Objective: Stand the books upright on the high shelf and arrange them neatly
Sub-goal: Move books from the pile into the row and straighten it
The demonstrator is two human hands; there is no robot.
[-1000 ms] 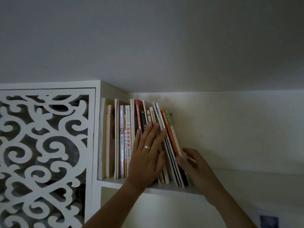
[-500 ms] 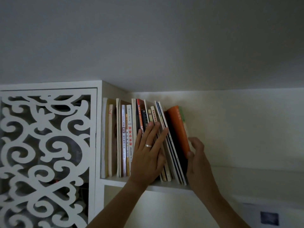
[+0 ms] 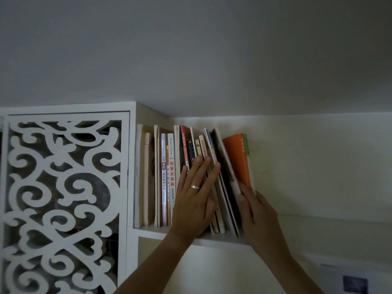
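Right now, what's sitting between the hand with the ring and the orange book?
In the head view, a few thin leaning books, pale and dark, stand between the left hand and the orange book; the right hand grips that book's lower edge.

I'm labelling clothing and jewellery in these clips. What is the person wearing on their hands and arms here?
Very little. The left hand has a plain silver-coloured ring on one finger. The right hand shows no ring, glove or watch. Both forearms are bare as far as the picture reaches, with no sleeves, bracelets or straps in view.
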